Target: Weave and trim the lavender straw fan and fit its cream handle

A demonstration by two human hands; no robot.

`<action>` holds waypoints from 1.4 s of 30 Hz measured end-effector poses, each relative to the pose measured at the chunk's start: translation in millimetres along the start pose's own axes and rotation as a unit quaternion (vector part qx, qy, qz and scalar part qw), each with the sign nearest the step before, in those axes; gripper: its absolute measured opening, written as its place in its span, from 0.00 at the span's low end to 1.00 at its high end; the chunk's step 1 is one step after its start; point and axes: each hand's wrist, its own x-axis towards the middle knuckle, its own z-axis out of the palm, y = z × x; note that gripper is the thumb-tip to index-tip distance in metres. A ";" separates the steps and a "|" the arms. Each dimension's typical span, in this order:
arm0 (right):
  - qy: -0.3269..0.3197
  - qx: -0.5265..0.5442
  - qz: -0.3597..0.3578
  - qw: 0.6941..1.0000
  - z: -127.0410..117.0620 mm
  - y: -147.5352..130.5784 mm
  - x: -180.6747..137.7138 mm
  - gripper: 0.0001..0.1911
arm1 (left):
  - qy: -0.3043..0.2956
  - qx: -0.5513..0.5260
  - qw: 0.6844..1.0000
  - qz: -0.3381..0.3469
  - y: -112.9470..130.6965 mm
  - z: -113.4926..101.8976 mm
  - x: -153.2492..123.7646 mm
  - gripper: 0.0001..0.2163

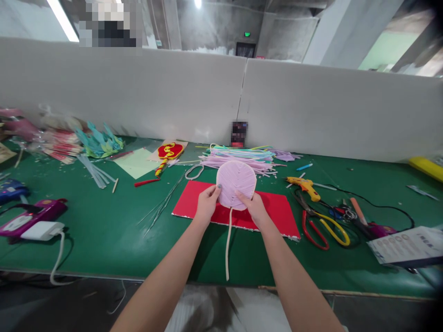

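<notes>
Between my two hands is a round lilac fan-shaped piece point(236, 180), its face covered in fuzzy strips that meet along a middle line. A pale edging runs round it, and a long cream stem point(228, 249) hangs from its bottom. My left hand point(208, 201) pinches the left edge of the disc, thumb on the front. On the lower right edge my right hand point(254, 206) grips it, with its thumb lying across the face. The fingers behind the disc are hidden. Under the hands lies a red board point(277, 212).
Behind the disc lies a pile of lilac and mint pipe cleaners point(214, 160). A red and yellow fan point(169, 151) and thin wires point(162, 207) are to the left. Pliers point(320, 223) and a yellow glue gun point(306, 185) lie right. A power strip point(44, 216) is far left.
</notes>
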 end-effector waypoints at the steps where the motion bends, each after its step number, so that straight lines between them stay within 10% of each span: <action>1: 0.003 -0.002 0.000 1.000 -0.2 0.9 0.6 0.22 | 0.007 0.010 1.000 0.011 0.9 -0.3 -0.2 0.16; 42: -0.008 0.192 0.012 0.981 -1.0 -5.0 -1.5 0.16 | -0.085 -0.133 0.985 -0.067 2.3 7.2 -6.9 0.16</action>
